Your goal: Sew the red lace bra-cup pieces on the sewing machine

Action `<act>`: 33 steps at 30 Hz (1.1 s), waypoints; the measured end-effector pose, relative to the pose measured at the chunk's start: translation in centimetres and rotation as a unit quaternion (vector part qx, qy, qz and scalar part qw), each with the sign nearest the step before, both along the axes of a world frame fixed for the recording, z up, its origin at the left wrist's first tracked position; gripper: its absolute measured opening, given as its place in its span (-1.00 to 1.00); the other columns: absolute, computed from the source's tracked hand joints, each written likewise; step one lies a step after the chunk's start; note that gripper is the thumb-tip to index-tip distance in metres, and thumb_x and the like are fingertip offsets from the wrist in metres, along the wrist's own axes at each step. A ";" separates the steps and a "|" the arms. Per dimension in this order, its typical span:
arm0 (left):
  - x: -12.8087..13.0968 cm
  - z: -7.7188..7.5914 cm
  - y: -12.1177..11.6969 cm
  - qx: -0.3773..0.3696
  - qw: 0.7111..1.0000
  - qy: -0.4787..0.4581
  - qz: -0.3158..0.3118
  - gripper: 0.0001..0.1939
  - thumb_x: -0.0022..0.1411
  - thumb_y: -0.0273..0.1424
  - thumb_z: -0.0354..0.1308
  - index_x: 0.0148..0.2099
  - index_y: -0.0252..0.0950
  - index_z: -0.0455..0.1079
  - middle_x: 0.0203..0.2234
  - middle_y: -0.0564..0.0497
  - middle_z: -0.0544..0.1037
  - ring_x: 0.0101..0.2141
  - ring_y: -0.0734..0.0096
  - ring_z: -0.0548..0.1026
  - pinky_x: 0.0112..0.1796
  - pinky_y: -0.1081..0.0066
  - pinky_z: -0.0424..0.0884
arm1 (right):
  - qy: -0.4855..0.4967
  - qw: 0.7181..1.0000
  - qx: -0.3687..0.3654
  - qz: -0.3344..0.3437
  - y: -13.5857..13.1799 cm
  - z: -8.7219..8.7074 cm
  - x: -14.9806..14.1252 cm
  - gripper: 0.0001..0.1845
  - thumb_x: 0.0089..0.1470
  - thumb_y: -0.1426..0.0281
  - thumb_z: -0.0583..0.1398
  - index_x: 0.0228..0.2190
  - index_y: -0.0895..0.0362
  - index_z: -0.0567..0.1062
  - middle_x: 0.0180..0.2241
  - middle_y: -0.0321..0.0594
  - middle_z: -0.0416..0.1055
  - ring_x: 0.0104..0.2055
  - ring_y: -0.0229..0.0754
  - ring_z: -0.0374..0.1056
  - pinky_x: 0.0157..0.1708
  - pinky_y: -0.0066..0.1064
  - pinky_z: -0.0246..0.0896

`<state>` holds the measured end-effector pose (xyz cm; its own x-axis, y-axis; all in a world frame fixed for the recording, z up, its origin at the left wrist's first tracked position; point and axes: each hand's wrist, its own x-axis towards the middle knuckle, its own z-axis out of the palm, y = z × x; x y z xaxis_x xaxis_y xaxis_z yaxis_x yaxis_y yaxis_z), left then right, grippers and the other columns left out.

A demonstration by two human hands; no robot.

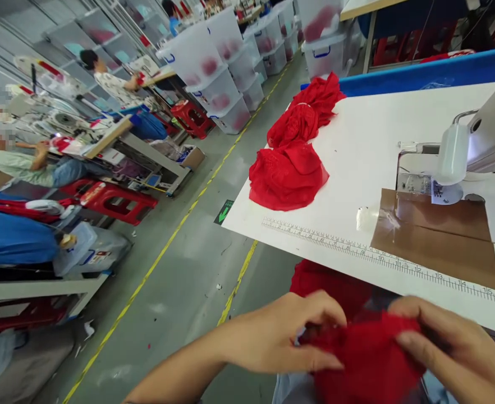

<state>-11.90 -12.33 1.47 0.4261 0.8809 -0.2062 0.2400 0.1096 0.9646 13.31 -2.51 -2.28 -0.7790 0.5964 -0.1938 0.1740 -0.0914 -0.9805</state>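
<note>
White tabletop (357,129) lies open between heaped red fabric (289,177) at its far left corner and the sewing machine (494,126). The machine's head blocks the right side.

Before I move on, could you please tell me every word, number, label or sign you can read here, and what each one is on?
"9", "10", "11", "12", "13", "14", "15": ruler scale along the white tabletop edge; its lower numbers are too faint to read surely.
Green floor sign: an arrow; lettering too small to read.
No other word, label or brand is legible.
</note>
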 end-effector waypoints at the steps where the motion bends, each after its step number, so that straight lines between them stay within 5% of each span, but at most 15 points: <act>1: -0.2 -0.5 -0.1 -0.053 0.998 -0.008 0.045 -0.71 0.38 -0.22 0.18 0.06 -0.20 0.30 -0.30 0.03 0.51 -0.37 0.46 0.41 -0.37 0.46 0.31 | -0.014 0.998 -0.053 -0.037 0.0 -0.1 -0.5 -0.62 0.21 0.01 0.24 -0.42 0.05 0.57 -0.54 -0.25 0.43 -0.53 -0.20 0.32 -0.56 -0.45 0.32; 3: -0.2 -1.8 -0.2 -0.114 0.988 -0.018 0.102 -0.61 0.34 -0.22 0.22 0.13 -0.22 0.29 -0.19 -0.02 0.53 -0.26 0.41 0.43 -0.29 0.43 0.34 | -0.004 0.983 -0.152 -0.107 0.0 -0.3 -1.6 -0.60 0.13 -0.01 0.31 -0.39 0.08 0.56 -0.47 -0.23 0.47 -0.46 -0.21 0.36 -0.49 -0.47 0.35; 5: -0.1 -3.3 -0.2 -0.128 0.984 -0.029 0.121 -0.65 0.28 -0.18 0.29 0.00 -0.26 0.39 -0.16 -0.04 0.53 -0.17 0.35 0.43 -0.15 0.36 0.35 | 0.020 0.966 -0.210 -0.149 -0.2 -0.7 -2.3 -0.61 0.06 0.01 0.37 -0.36 0.08 0.54 -0.42 -0.23 0.50 -0.38 -0.20 0.41 -0.38 -0.46 0.40; 9: 0.1 -5.9 -0.8 -0.143 0.967 -0.102 0.183 -0.53 0.25 0.05 0.26 -0.22 -0.29 0.39 -0.34 0.04 0.45 -0.30 0.43 0.36 -0.20 0.39 0.30 | 0.038 0.981 -0.139 -0.129 -0.2 -1.6 -2.5 -0.67 0.09 0.07 0.37 -0.39 0.06 0.52 -0.40 -0.22 0.50 -0.36 -0.17 0.44 -0.35 -0.42 0.46; 12: -0.5 -6.4 -1.6 -0.156 0.943 -0.178 0.234 -0.46 0.22 0.13 0.24 -0.24 -0.29 0.36 -0.43 0.09 0.35 -0.44 0.53 0.25 -0.37 0.49 0.22 | 0.030 0.990 -0.106 -0.088 -0.1 -1.8 -2.3 -0.67 0.08 0.05 0.36 -0.37 0.06 0.55 -0.40 -0.20 0.51 -0.35 -0.14 0.46 -0.34 -0.39 0.49; 16: -1.5 -5.8 -2.0 -0.199 0.937 -0.217 0.189 -0.38 0.07 0.19 0.33 -0.28 -0.32 0.40 -0.46 0.09 0.38 -0.48 0.57 0.25 -0.45 0.54 0.19 | 0.024 0.979 -0.200 -0.002 -0.5 -1.7 -2.2 -0.58 -0.04 -0.04 0.41 -0.39 0.05 0.61 -0.40 -0.18 0.54 -0.34 -0.11 0.47 -0.32 -0.35 0.49; 20: -1.6 -5.9 -1.4 -0.264 0.945 -0.172 0.087 -0.35 -0.31 0.09 0.56 -0.36 -0.30 0.48 -0.51 0.12 0.44 -0.47 0.50 0.33 -0.46 0.52 0.32 | 0.013 0.956 -0.284 -0.074 -1.0 -2.3 -2.0 -0.60 0.00 -0.01 0.40 -0.32 0.05 0.65 -0.32 -0.13 0.59 -0.29 -0.09 0.49 -0.24 -0.30 0.48; 27: -1.4 -7.2 -0.8 -0.303 0.919 -0.213 0.136 -0.42 -0.28 0.05 0.57 -0.45 -0.32 0.51 -0.54 0.10 0.50 -0.47 0.51 0.37 -0.36 0.49 0.40 | 0.046 0.928 -0.370 -0.009 -1.2 -2.5 -2.5 -0.52 -0.04 -0.02 0.43 -0.16 0.01 0.68 -0.22 -0.07 0.62 -0.13 0.06 0.54 -0.02 -0.07 0.45; 33: -0.3 -7.2 -0.6 -0.271 0.924 -0.235 0.134 -0.40 -0.27 0.08 0.55 -0.38 -0.33 0.55 -0.50 0.06 0.55 -0.43 0.44 0.44 -0.34 0.45 0.44 | 0.028 0.913 -0.394 -0.107 -1.5 -1.5 -3.0 -0.59 0.04 0.03 0.40 -0.13 -0.02 0.68 -0.17 -0.07 0.63 -0.08 0.07 0.53 0.01 -0.07 0.44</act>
